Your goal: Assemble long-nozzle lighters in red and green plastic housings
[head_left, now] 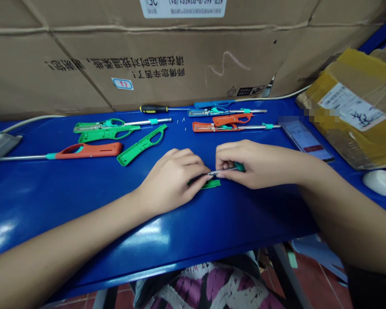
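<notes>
Near the middle of the blue table, my left hand (176, 174) is closed in a pinch on the inner end of a lighter's metal tube (214, 173). My right hand (252, 165) pinches the same tube from the other side, with a teal collar (239, 166) showing between its fingers. Part of a green lighter case (211, 184) shows just under my left fingers; the rest is hidden. Beyond my hands lie a loose green case half (141, 146), an opened green lighter (99, 127), an opened orange lighter (209, 127) and an opened blue lighter (209, 112).
A whole orange lighter (90, 151) lies at left. A screwdriver (154, 109) and tiny screws (183, 119) lie at the back. A phone (305, 137), a taped box (347, 107) and a white object (381, 182) are at right. A cardboard wall (93, 47) stands behind.
</notes>
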`<state>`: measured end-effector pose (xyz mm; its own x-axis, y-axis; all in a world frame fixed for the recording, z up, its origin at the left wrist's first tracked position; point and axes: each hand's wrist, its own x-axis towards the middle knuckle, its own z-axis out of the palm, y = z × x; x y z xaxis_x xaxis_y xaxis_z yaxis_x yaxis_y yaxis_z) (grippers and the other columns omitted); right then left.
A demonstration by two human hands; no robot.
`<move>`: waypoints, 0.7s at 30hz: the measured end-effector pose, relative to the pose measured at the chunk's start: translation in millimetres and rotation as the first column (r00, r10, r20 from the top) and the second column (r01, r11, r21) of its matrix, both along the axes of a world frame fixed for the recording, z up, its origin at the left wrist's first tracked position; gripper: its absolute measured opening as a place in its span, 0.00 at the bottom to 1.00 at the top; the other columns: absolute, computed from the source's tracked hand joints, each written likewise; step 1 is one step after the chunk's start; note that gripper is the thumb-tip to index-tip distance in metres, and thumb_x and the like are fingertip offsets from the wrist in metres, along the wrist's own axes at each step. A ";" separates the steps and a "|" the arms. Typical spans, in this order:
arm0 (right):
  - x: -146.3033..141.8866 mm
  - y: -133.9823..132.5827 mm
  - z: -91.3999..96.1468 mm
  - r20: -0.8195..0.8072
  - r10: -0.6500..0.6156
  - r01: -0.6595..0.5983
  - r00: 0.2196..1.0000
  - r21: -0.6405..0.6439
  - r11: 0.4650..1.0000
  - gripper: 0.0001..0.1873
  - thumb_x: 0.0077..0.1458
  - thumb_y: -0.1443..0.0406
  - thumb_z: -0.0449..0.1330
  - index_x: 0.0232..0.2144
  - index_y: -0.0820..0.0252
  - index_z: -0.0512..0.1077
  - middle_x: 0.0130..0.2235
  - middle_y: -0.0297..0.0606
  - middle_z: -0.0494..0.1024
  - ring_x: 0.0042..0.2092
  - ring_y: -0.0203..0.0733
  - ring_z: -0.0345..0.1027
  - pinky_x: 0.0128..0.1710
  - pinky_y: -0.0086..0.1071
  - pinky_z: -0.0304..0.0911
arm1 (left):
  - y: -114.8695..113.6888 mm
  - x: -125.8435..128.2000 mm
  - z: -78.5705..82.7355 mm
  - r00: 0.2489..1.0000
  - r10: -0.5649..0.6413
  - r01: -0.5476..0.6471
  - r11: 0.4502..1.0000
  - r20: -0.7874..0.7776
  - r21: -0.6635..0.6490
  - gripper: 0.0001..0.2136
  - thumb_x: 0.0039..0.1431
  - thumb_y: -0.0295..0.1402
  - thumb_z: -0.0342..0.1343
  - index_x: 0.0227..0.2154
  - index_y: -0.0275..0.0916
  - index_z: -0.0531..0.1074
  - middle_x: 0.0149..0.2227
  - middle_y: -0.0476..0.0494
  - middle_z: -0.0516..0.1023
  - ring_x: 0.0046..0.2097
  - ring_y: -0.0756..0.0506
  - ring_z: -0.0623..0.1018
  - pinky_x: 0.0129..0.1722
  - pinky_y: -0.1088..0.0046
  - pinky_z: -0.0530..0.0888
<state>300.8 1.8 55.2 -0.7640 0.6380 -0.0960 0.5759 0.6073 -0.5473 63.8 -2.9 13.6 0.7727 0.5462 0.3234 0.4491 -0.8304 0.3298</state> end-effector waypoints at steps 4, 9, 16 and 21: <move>-0.1 0.5 0.3 0.017 -0.005 0.005 1.000 -0.011 1.000 0.02 0.60 0.69 0.58 0.33 0.60 0.70 0.35 0.34 0.74 0.36 0.36 0.65 0.36 0.30 0.58 | 1.4 -0.4 3.9 1.000 0.008 -0.008 1.000 -0.019 -0.010 0.09 0.68 0.37 0.55 0.41 0.41 0.79 0.40 0.47 0.82 0.43 0.44 0.78 0.43 0.65 0.69; 1.7 0.7 3.6 0.038 -0.010 0.012 0.999 -0.048 0.999 0.02 0.60 0.67 0.58 0.34 0.59 0.71 0.35 0.33 0.74 0.35 0.36 0.65 0.35 0.30 0.57 | 9.2 -11.4 18.3 0.992 0.010 -0.015 0.999 -0.129 -0.037 0.13 0.63 0.39 0.61 0.48 0.41 0.77 0.45 0.45 0.81 0.46 0.41 0.78 0.45 0.63 0.72; 2.7 1.8 6.1 0.096 0.011 0.003 0.995 -0.150 0.989 0.08 0.65 0.67 0.54 0.34 0.58 0.72 0.35 0.32 0.77 0.35 0.36 0.67 0.35 0.30 0.56 | 4.4 -38.0 16.2 0.987 0.061 -0.076 0.993 -0.150 -0.096 0.19 0.62 0.42 0.62 0.53 0.42 0.75 0.48 0.43 0.79 0.48 0.40 0.79 0.49 0.61 0.75; -0.2 3.8 4.1 0.080 0.021 -0.005 0.997 -0.195 0.981 0.14 0.68 0.66 0.50 0.28 0.58 0.64 0.27 0.28 0.67 0.29 0.32 0.59 0.31 0.29 0.52 | -2.1 -43.6 4.4 0.994 0.092 -0.097 0.989 -0.055 -0.109 0.20 0.62 0.42 0.62 0.54 0.39 0.74 0.49 0.40 0.78 0.50 0.40 0.78 0.51 0.61 0.74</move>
